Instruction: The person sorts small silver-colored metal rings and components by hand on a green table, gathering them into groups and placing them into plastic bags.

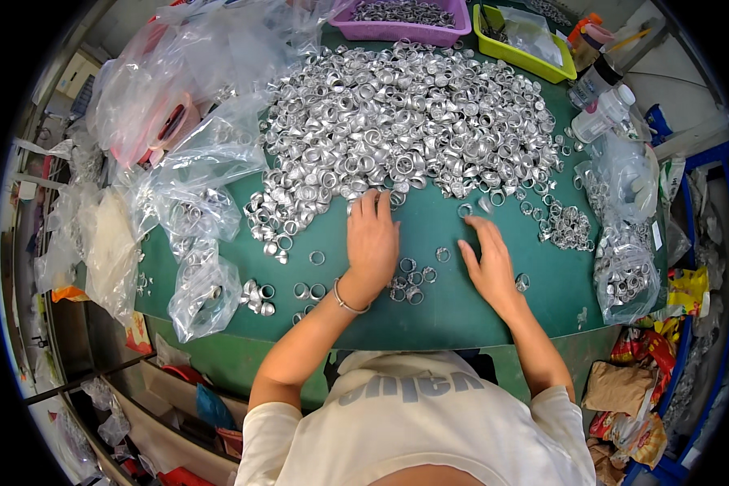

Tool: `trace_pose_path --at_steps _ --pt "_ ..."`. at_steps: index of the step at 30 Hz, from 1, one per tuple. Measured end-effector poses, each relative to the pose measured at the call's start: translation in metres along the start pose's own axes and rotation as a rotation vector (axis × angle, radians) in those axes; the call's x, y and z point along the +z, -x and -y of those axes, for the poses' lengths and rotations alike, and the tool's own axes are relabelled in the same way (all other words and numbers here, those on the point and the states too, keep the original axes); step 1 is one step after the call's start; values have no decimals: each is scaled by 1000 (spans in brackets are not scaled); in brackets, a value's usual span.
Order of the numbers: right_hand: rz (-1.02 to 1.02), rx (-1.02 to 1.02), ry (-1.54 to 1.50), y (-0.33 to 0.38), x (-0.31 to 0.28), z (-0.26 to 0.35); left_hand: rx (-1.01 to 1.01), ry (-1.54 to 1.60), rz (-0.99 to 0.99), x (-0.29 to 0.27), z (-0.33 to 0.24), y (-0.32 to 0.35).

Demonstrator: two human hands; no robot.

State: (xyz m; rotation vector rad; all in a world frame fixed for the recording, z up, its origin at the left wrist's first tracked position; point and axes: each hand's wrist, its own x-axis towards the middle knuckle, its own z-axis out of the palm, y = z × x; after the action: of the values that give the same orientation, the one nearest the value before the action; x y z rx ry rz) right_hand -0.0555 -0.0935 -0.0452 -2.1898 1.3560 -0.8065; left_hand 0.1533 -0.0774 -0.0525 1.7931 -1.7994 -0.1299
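A broad heap of silver-coloured metal rings point(405, 121) covers the far half of the green table. My left hand point(373, 239) lies palm down with fingers stretched onto the near edge of this heap; whatever is under the fingertips is hidden. To its right, my right hand point(490, 263) has thumb and forefinger apart, nothing visible between them. Just beyond its fingertips are a single ring point(464, 210) and a motion-blurred ring point(484, 205). Between my hands sits a small group of rings point(414, 279), partly behind my left wrist. Another ring point(522, 282) lies beside my right wrist.
Clear plastic bags point(206, 283) holding rings lie at the left, and another bag point(628, 275) at the right. A purple basket point(405, 31) of rings and a yellow-green tray point(526, 61) stand behind the heap. Bottles point(606, 113) line the far right. A smaller ring pile point(567, 225) lies nearby.
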Motion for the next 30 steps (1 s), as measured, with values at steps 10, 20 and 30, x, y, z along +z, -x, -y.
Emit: trace_pose_path --at_steps 10,20,30 --pt "-61 -213 371 -35 16 4 -78 -132 1 8 4 -7" --pt "42 -257 167 -20 -6 14 18 350 261 -22 -13 26" --pt "-180 -143 262 -9 -25 -16 98 400 371 -27 -15 39"
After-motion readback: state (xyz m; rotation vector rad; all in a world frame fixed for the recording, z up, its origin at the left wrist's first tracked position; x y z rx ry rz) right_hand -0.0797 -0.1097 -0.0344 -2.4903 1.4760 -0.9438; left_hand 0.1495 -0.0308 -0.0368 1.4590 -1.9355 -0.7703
